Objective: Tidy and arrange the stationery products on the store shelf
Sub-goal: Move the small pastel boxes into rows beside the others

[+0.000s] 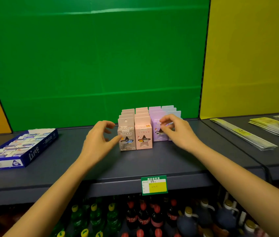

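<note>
Small stationery boxes stand in rows on the dark grey shelf point(152, 161): a grey-pink front box point(127, 137), a pink front box point(143, 136), a purple box point(157, 129) and pale blue boxes point(173, 111) behind. My left hand point(99, 141) hovers just left of the grey-pink box, fingers spread, thumb close to its side. Fingers curled and apart, my right hand point(176, 130) is at the front of the purple and blue rows and hides the front blue box. Whether either hand touches a box is unclear.
A blue tray point(33, 151) of white erasers lies at the shelf's left. Flat clear-wrapped packs point(244, 134) and yellow packs point(272, 125) lie on the right section. A green price tag point(154, 185) hangs on the shelf edge. Drink bottles point(144, 216) stand below.
</note>
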The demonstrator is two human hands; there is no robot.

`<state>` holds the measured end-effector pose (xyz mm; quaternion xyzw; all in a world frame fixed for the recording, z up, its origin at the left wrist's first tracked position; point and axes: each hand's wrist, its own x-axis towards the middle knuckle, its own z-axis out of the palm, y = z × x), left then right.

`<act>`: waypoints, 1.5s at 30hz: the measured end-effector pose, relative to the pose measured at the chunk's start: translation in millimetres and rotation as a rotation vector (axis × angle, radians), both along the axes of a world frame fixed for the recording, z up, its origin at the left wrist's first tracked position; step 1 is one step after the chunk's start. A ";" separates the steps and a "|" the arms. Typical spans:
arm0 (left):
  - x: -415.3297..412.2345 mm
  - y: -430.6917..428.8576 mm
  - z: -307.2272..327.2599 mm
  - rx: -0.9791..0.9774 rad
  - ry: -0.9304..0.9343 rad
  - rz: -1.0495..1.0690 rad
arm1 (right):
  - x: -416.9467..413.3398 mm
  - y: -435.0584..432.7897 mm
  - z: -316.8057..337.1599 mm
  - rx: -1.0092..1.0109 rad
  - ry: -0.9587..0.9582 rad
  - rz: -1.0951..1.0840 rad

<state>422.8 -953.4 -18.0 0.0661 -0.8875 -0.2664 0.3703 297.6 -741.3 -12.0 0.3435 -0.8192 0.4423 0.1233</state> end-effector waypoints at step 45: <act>-169.2 506.2 -20.1 -0.609 -0.002 -0.220 | -57.0 632.2 -40.6 0.377 -0.042 -0.692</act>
